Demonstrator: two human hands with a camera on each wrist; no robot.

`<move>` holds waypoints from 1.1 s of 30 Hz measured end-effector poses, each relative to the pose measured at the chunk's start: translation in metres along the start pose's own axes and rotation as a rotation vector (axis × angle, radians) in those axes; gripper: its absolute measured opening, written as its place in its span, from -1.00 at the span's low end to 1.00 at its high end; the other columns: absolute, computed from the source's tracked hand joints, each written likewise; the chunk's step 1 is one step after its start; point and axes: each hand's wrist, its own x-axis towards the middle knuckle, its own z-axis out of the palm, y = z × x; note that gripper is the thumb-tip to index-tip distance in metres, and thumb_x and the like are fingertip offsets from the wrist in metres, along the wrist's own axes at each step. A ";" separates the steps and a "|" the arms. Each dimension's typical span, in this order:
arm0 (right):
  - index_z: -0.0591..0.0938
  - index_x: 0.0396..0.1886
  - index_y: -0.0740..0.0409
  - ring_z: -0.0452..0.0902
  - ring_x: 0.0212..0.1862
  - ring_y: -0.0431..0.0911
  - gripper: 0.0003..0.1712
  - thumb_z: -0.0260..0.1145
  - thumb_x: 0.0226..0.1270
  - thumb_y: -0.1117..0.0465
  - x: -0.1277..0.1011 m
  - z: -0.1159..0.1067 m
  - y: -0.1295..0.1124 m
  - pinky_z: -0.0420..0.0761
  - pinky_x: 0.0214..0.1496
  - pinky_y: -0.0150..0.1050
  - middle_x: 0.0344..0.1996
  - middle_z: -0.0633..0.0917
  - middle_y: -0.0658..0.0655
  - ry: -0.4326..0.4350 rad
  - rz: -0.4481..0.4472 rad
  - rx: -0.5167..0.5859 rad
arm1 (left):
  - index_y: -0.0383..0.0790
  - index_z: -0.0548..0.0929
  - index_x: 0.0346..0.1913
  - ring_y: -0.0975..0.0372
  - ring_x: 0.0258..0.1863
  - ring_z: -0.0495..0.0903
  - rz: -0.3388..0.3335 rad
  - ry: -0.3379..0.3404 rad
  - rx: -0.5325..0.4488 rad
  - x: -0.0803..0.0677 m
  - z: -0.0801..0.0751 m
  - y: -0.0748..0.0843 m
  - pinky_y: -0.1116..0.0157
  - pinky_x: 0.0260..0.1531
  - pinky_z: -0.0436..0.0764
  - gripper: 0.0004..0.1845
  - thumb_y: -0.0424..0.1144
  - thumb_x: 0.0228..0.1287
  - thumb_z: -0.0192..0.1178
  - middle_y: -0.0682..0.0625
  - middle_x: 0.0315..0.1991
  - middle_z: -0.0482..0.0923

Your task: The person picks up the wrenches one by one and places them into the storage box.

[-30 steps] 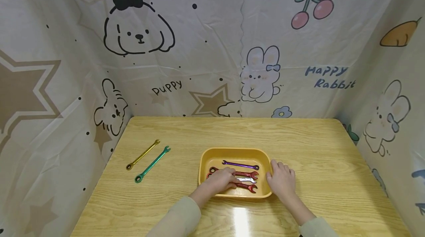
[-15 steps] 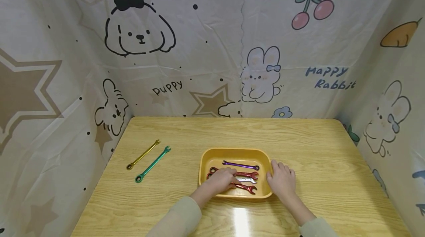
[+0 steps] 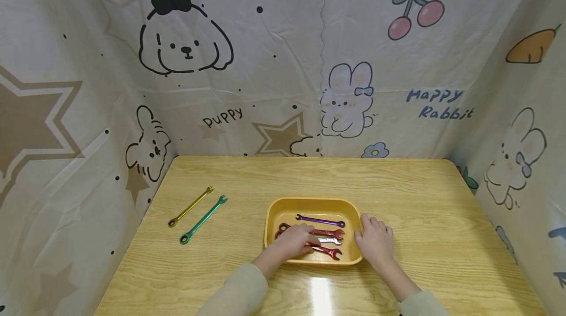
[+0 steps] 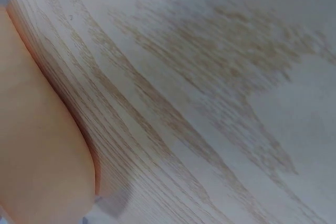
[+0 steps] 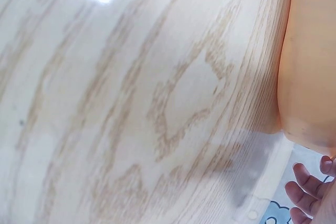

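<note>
A yellow tray (image 3: 270, 213) holds a purple wrench (image 3: 320, 220) at its back, with a red wrench (image 3: 329, 233), a silver wrench (image 3: 330, 241) and a nearer red wrench (image 3: 327, 250) below it. My left hand (image 3: 293, 242) reaches in over the left part of these, its fingers down around the nearer red wrench. It covers that wrench's other end and part of the silver one. At the tray's right end, my right hand (image 3: 376, 238) grips the rim, thumb on the inner side. Its fingertips (image 5: 304, 195) also appear in the right wrist view, below the tray wall (image 5: 310, 61).
On the left of the wooden table (image 3: 411, 188) lie a yellow wrench (image 3: 191, 206) and a green wrench (image 3: 203, 219), both slanted and side by side. A printed cloth (image 3: 274, 85) hangs around the back and sides. The left wrist view shows mostly tabletop and the tray's outer wall.
The nearer red wrench has turned slightly, its open end shifting towards me, and more of its shaft shows beside the left hand's fingers. The right hand has stayed at the rim.
</note>
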 end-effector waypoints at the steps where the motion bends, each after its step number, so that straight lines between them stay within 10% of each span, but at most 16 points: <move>1: 0.43 -0.01 0.23 0.40 -0.12 0.19 -0.60 0.13 0.18 0.15 0.000 0.000 0.000 0.25 -0.03 0.12 -0.22 0.54 0.27 0.001 -0.001 0.000 | 0.13 0.68 -0.12 0.35 -0.27 0.47 0.001 0.000 -0.004 0.000 0.000 0.000 0.47 -0.34 0.40 -0.77 -0.09 0.12 0.25 0.15 -0.30 0.48; 33: 0.43 -0.02 0.22 0.41 -0.11 0.19 -0.61 0.13 0.18 0.16 0.001 0.003 0.002 0.24 -0.01 0.14 -0.21 0.54 0.27 0.003 -0.003 -0.001 | -0.03 0.62 -0.12 0.28 -0.13 0.46 -0.140 0.200 -0.068 -0.009 -0.016 -0.002 0.32 -0.13 0.40 -0.78 -0.08 0.21 0.16 0.14 -0.14 0.54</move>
